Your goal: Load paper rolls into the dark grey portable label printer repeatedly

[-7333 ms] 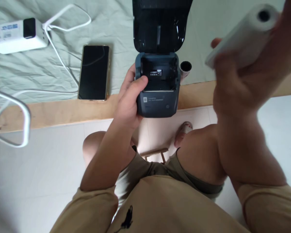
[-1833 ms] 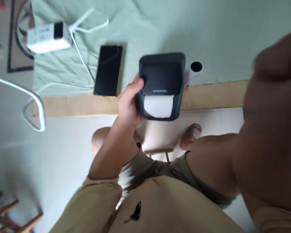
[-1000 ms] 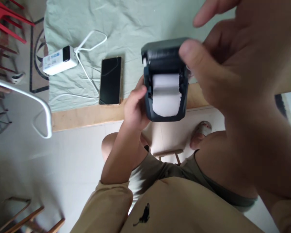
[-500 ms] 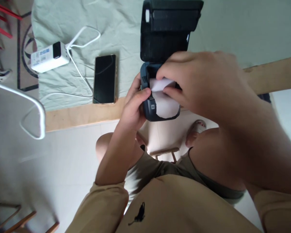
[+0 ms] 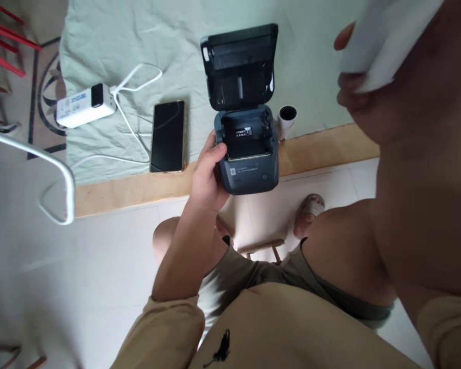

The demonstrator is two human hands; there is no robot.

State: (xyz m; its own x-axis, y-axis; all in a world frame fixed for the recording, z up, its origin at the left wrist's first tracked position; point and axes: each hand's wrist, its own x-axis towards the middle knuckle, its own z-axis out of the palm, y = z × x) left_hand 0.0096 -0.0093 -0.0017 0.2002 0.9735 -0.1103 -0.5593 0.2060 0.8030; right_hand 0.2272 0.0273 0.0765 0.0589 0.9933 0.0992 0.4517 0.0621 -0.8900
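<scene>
My left hand point(image 5: 211, 179) grips the left side of a dark blue-black label printer point(image 5: 248, 177), thumb on its upper edge. The printer's lid point(image 5: 240, 66) is swung up, and its paper compartment shows a printed label inside and no roll. At the upper right, my right hand point(image 5: 359, 102) is closed around a roll of white paper point(image 5: 388, 43), raised close to the camera and partly cut off by the frame edge. Just right of the printer stands a small white cylinder point(image 5: 287, 115) with a dark round top.
A black-screened phone point(image 5: 168, 136) lies left of the printer on the green cloth point(image 5: 322, 72). Farther left are a white power bank point(image 5: 85, 106) and its white cable point(image 5: 127, 125). The wooden table edge point(image 5: 138, 192) runs in front, above my knees. Red chairs point(image 5: 7, 38) stand far left.
My right hand has lifted the white paper roll out of the printer and carried it up to the right. The printer sits slightly more to the left, still in my left hand.
</scene>
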